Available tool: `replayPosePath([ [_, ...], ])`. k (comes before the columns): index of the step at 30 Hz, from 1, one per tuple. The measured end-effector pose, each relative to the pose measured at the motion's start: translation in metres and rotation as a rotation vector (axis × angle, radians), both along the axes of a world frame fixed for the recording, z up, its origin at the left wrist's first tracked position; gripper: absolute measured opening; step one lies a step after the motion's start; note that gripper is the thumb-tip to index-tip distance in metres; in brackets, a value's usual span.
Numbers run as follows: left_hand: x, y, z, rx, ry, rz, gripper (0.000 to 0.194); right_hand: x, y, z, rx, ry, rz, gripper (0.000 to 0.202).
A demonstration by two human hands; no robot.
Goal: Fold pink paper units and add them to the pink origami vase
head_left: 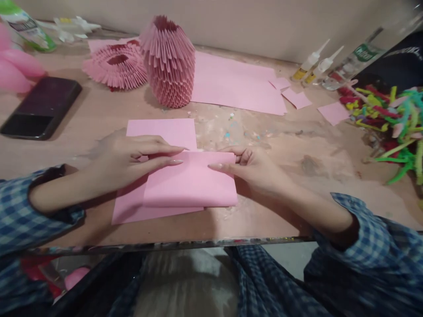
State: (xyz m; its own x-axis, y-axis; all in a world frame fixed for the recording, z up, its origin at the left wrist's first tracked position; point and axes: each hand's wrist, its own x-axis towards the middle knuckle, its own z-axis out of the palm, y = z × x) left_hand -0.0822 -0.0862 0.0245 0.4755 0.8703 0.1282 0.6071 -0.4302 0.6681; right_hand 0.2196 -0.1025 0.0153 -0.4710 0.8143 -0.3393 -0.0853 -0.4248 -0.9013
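A pink sheet of paper [194, 185], doubled over with its rounded fold towards me, lies between my hands. My left hand [132, 154] grips its upper left edge, thumb and forefinger almost together; some of the fingertips are hidden. At the upper right corner, my right hand [254, 167] pinches the paper, thumb on top and the other fingers partly behind it. Beneath the doubled sheet, another flat pink sheet [161, 127] rests on the table [264, 211], showing at the top and lower left.
Behind stand a pleated pink paper vase shape [170, 66] and a low pleated ring [115, 66]. A large pink sheet [234, 83] lies beside them. Left is a dark phone-like device [41, 108]; right are glue bottles [310, 66], a clear bottle [353, 59] and coloured pipe cleaners [390, 114].
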Motion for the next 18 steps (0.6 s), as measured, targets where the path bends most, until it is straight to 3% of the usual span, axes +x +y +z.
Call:
replayPosePath([
  [7,0.008,-0.011,-0.006,-0.014,-0.097,0.058,0.027,0.0,0.004,-0.002,-0.022,0.097,-0.045,0.027],
  [10,0.008,-0.008,-0.007,-0.048,-0.113,0.012,0.022,0.0,0.007,-0.004,-0.026,0.086,-0.031,0.026],
  [13,0.008,-0.005,-0.004,-0.059,-0.11,-0.053,0.024,0.001,0.009,-0.005,-0.021,0.094,0.002,0.025],
  [18,0.009,-0.005,-0.002,-0.126,-0.052,-0.008,0.035,0.005,0.011,-0.005,-0.042,0.082,0.054,0.028],
])
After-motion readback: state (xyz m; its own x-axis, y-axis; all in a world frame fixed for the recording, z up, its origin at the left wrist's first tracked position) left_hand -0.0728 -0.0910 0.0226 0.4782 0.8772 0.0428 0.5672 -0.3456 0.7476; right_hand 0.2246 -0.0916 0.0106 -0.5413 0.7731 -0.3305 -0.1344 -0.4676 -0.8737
